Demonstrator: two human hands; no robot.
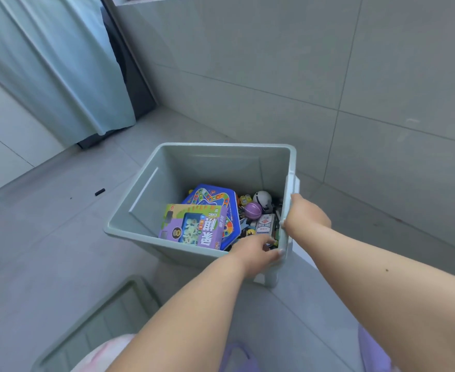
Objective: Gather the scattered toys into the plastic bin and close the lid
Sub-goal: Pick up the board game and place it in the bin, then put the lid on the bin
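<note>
The lid (97, 320) lies on the floor (46, 237) nearest, off the bin (199, 154). Both grips clench the bin's near right rim: left hand (253, 253) at the corner, right hand (305, 216) farther along. Toys (215, 218) fill its bottom. A small black piece (100, 192) lies beyond, then curtain (60, 63).

The bin (151, 183) is showing smooth, matt green plastic; the game boxes (194, 229) are gleaming as glossy printed card; the floor (46, 237) is lying in matt tile.

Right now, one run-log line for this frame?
stage: toys in bin, lid off on floor | left hand: grips near rim | right hand: grips right rim | stray: small black piece on floor
</note>
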